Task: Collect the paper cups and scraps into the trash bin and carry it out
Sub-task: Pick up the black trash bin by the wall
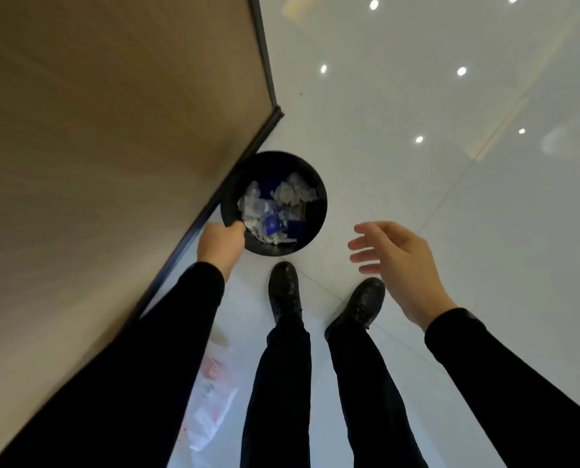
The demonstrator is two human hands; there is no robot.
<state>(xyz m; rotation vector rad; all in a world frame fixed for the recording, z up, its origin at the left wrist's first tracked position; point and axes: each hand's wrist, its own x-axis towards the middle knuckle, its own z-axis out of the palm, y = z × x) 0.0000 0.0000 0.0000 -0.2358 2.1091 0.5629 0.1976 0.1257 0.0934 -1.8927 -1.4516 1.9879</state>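
A round black trash bin [310, 184] is held over the white floor next to the table's edge. Crumpled white paper scraps [290, 194] and blue pieces lie inside it. My left hand [219, 246] grips the bin's near rim, fingers curled over it. My right hand [400, 261] hovers to the right of the bin, apart from it, with fingers spread and nothing in it. No paper cup can be made out clearly among the contents.
A wooden table [96, 146] with a dark edge fills the left side. A thin plastic bag [211, 400] with red print lies on the glossy tile floor [450, 197] under the table's edge. My black shoes [283, 288] stand just behind the bin.
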